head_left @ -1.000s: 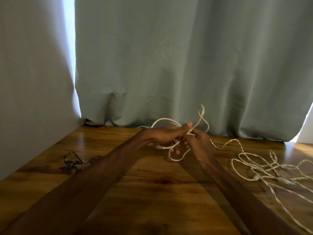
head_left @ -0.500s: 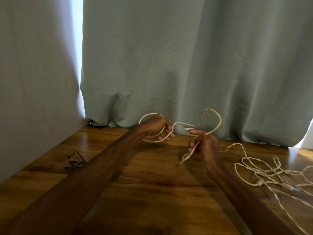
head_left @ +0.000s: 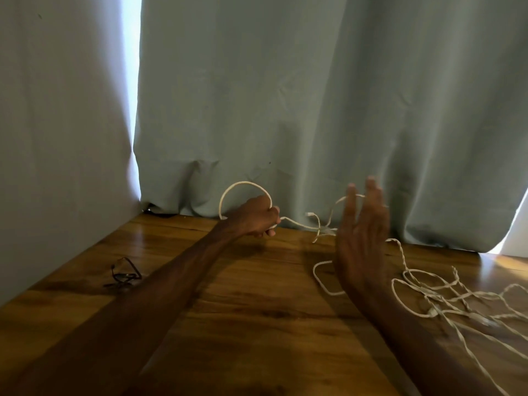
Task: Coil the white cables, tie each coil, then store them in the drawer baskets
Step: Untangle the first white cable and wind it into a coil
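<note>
My left hand is closed around a white cable, which arcs in a loop above the fist near the curtain. From the fist the cable runs right, past a small plug end, toward my right hand. That hand is raised with its fingers spread, and a loop of the cable passes behind or over the fingertips; I cannot tell whether it touches them. A tangle of more white cables lies on the wooden table at the right.
Grey-green curtains hang along the back and left sides of the table. A few thin dark ties lie on the table at the left, beside my left forearm. No drawer or basket is in view.
My hands have drawn apart. The left kept its grip and moved left with the loop. The right hand let go of the cable and opened its fingers.
</note>
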Action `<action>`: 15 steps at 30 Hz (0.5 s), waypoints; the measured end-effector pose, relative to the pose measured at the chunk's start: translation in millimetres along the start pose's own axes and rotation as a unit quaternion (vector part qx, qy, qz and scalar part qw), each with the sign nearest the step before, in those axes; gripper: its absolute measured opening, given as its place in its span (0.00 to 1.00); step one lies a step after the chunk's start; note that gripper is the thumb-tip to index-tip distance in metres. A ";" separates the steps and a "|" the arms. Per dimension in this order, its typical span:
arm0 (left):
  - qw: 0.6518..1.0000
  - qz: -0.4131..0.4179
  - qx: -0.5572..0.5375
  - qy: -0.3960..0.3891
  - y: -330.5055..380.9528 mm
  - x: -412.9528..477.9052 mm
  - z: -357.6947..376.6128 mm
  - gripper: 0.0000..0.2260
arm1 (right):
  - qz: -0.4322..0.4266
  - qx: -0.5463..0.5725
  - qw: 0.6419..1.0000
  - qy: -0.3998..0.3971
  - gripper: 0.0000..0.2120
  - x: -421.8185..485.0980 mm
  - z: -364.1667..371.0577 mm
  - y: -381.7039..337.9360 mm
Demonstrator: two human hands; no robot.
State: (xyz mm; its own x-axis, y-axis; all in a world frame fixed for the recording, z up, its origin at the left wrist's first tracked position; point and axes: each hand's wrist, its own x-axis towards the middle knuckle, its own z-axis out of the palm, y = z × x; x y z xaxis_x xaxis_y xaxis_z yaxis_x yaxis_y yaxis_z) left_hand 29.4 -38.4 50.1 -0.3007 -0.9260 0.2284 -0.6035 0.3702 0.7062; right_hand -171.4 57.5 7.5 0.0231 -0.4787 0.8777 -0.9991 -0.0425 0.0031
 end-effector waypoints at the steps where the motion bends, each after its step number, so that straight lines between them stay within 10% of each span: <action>1: 1.000 0.004 0.001 -0.004 1.7 -0.8 2.1 0.12 | -0.059 -0.008 0.998 -0.017 0.40 -2.7 5.1 -7.3; 4: 0.999 0.017 -0.006 -0.041 9.1 -4.7 6.1 0.14 | -0.140 0.090 0.979 -0.118 0.44 -8.9 23.7 -25.9; 10: 0.983 0.046 -0.100 -0.150 21.9 -8.8 6.6 0.19 | -0.033 0.281 0.930 -0.234 0.37 -20.4 26.3 -27.3; 15: 0.988 0.038 -0.103 -0.112 23.2 -10.2 4.4 0.22 | -0.047 0.241 0.943 -0.225 0.10 -15.2 35.5 -0.4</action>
State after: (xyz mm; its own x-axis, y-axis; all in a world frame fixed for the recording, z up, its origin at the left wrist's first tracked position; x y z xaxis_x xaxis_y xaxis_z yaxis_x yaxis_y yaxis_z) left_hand 15.2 -20.0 61.2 -0.5100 -0.8472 0.1486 -0.4164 0.3943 0.8192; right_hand -170.0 33.6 -22.8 0.2325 -0.7720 0.5916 -0.8618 -0.4455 -0.2427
